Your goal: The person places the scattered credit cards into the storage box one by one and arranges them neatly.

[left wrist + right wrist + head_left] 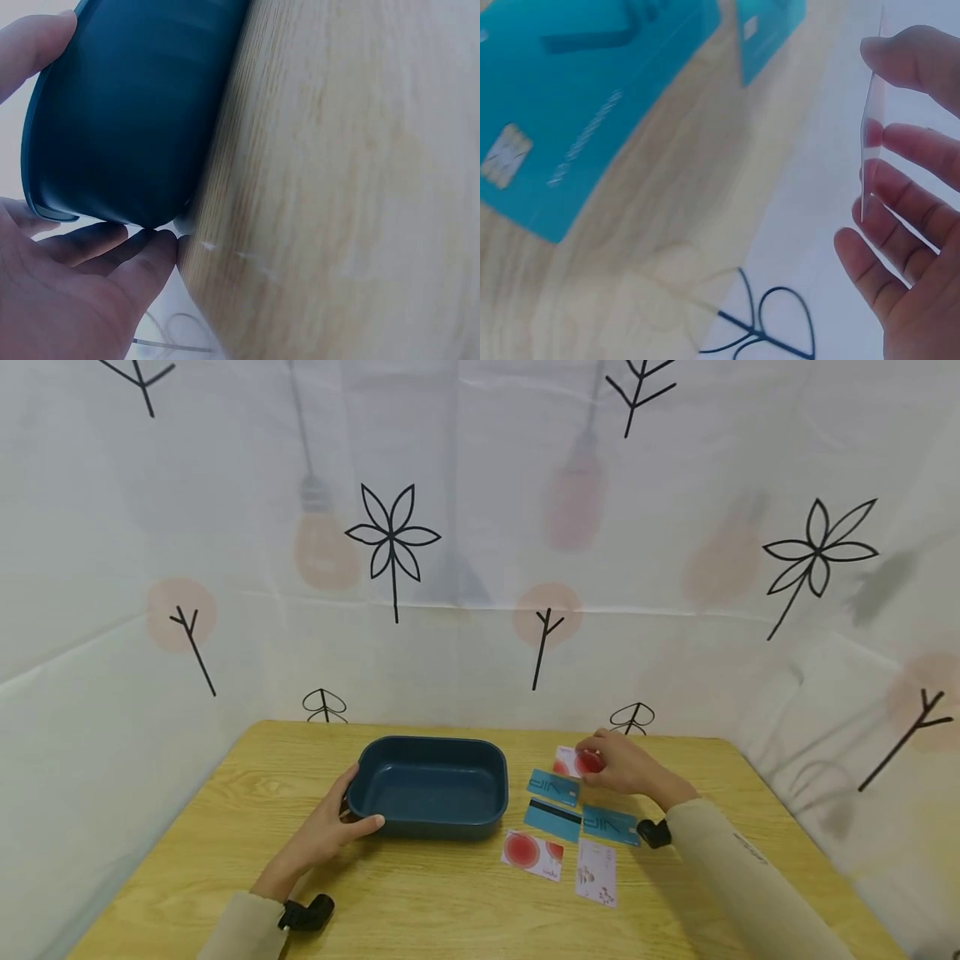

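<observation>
Blue dish: 1. Right of the dish: 6 cards, comprising 3 blue cards, 2 red-disc cards and 1 pale patterned card. Hands: 2, with 1 left hand at the dish's left end and 1 right hand right of it. Table, beneath the dish: 1.

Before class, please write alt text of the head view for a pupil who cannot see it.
A person's right hand holds a white-and-red card near five cards lying on a wood-grained table. The left hand holds the left end of a dark blue tray, with patterned cloth behind.
</observation>
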The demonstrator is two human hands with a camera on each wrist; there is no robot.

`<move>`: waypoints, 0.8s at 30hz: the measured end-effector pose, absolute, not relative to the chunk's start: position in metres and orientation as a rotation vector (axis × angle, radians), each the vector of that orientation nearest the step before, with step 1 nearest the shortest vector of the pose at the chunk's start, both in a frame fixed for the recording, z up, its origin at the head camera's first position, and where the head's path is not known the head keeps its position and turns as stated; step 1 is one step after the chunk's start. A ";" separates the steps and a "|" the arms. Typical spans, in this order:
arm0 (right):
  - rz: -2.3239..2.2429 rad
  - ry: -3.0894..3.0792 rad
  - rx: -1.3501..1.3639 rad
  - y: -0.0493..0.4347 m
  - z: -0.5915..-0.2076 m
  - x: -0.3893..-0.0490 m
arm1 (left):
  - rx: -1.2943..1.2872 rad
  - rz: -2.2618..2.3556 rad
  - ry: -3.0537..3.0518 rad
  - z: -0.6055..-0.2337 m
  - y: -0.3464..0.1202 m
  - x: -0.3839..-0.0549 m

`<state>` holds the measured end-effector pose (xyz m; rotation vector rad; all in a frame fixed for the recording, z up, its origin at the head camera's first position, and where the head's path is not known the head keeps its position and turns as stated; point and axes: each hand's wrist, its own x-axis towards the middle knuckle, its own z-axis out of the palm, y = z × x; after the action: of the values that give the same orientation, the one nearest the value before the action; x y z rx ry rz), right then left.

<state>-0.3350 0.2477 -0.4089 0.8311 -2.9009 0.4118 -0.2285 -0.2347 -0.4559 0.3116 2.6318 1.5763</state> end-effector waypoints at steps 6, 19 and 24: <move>0.413 -2.910 0.850 0.235 -0.399 -0.338 | 0.311 1.570 2.624 -0.455 -0.234 -0.228; 0.418 -2.880 0.988 0.195 -0.380 -0.341 | 0.315 1.551 2.638 -0.455 -0.235 -0.229; 0.419 -2.885 1.035 0.180 -0.374 -0.341 | 0.310 1.554 2.634 -0.455 -0.235 -0.228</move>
<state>-0.3407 0.1799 -0.3738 1.0350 -2.8847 0.4190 -0.2284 -0.2346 -0.4546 0.3104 2.6342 1.5540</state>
